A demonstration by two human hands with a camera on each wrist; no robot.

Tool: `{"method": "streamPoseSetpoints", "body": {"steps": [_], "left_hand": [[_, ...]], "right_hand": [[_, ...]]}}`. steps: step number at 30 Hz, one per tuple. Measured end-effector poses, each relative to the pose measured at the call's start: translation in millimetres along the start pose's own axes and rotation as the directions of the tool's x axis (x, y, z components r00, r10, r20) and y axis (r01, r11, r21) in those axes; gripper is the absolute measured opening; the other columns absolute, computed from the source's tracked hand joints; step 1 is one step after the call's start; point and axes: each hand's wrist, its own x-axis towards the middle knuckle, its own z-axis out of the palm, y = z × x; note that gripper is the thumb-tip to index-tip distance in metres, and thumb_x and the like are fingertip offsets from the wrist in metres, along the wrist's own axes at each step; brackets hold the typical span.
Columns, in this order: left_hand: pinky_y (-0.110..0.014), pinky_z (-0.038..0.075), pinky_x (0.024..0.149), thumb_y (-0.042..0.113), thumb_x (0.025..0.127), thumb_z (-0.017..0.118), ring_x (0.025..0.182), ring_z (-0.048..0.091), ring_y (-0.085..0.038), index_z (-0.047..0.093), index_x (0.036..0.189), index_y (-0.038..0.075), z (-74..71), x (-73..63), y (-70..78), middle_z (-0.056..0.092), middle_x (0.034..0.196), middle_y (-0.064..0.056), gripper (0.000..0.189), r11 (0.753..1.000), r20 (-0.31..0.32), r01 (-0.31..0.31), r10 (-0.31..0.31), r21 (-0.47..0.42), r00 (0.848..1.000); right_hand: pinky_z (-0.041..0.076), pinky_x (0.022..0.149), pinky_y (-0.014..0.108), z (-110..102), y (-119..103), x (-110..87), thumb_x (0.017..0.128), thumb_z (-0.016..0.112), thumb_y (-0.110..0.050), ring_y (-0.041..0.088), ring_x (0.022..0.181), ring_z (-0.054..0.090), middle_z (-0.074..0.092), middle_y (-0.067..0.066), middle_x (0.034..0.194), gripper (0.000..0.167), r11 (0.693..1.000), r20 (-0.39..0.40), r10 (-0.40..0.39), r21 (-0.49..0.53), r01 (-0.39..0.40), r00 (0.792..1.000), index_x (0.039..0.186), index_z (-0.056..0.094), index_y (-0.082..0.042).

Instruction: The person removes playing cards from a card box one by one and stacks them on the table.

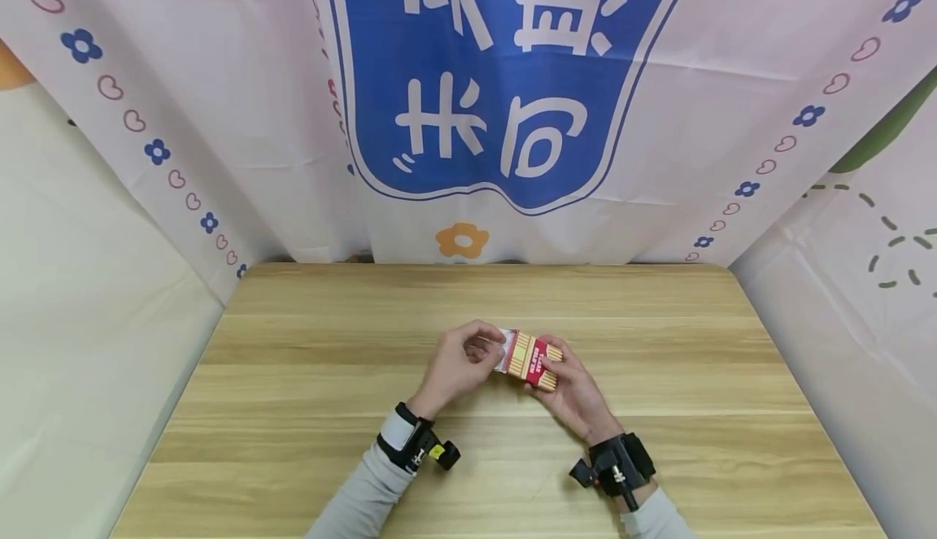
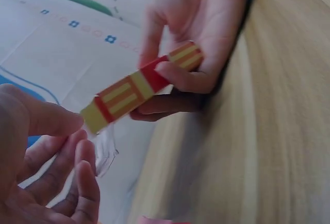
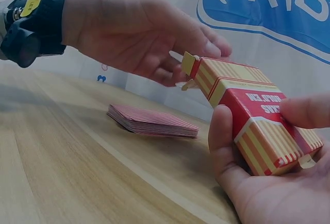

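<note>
Over wooden table (image 1: 293, 409), hands (image 1: 578, 401) gripping striped box (image 3: 258, 105), cards (image 3: 152, 121) nearby.

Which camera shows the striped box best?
The right wrist view. The striped box appears large and sharp, its red label and end flap plain. The head view shows its labelled face, but small; the left wrist view shows mainly a narrow side, blurred.

- Box (image 3: 247, 108): thin printed paperboard is seen, smooth, with a faint sheen.
- Card stack (image 3: 154, 121): smooth-faced paper is noted, layered at the edge.
- Tabletop (image 1: 329, 344): a smooth, wood-grained surface is observed, satin in finish.
- Backdrop (image 1: 468, 116): creased, cloth-like sheeting is recorded, slightly glossy.
- Sleeves (image 1: 366, 490): soft, matt cloth is noted.
- Wrist mounts (image 1: 622, 462): dark, plastic-looking fittings are seen.
</note>
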Motion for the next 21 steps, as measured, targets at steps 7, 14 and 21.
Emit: {"method": "streamPoseSetpoints", "body": {"steps": [7,14,21], "left_hand": [[-0.027,0.063,0.080,0.006,0.092,0.080,0.091,0.074,-0.017,0.073,0.113,0.008,7.0,-1.1,-3.4,0.075,0.112,-0.010,0.022,0.995,0.034,0.082,-0.081,-0.056,0.996],[-0.031,0.063,0.081,0.008,0.093,0.081,0.097,0.074,-0.022,0.070,0.117,0.004,10.0,0.2,-5.4,0.072,0.116,-0.014,0.026,0.968,0.098,0.213,-0.201,-0.132,0.975],[-0.033,0.062,0.083,0.010,0.094,0.080,0.103,0.074,-0.025,0.068,0.118,0.002,11.3,0.6,-7.2,0.071,0.120,-0.016,0.028,0.951,0.117,0.269,-0.253,-0.153,0.960]], "right_hand": [[0.057,0.093,0.034,-1,0,0.8,0.112,0.042,-0.007,0.024,0.124,0.061,0.042,0.011,0.155,0.034,1.000,-0.017,0.007,-0.001,-0.007,1.000,0.140,0.048,-0.027],[0.058,0.092,0.034,-2,0,0.6,0.112,0.042,-0.007,0.023,0.123,0.062,0.043,0.012,0.154,0.035,1.000,-0.004,0.007,0.004,-0.007,1.000,0.139,0.049,-0.027],[0.058,0.092,0.033,-2,0,0.7,0.112,0.042,-0.007,0.023,0.123,0.062,0.043,0.011,0.154,0.035,1.000,0.001,0.004,0.000,-0.004,1.000,0.140,0.047,-0.027]]}}
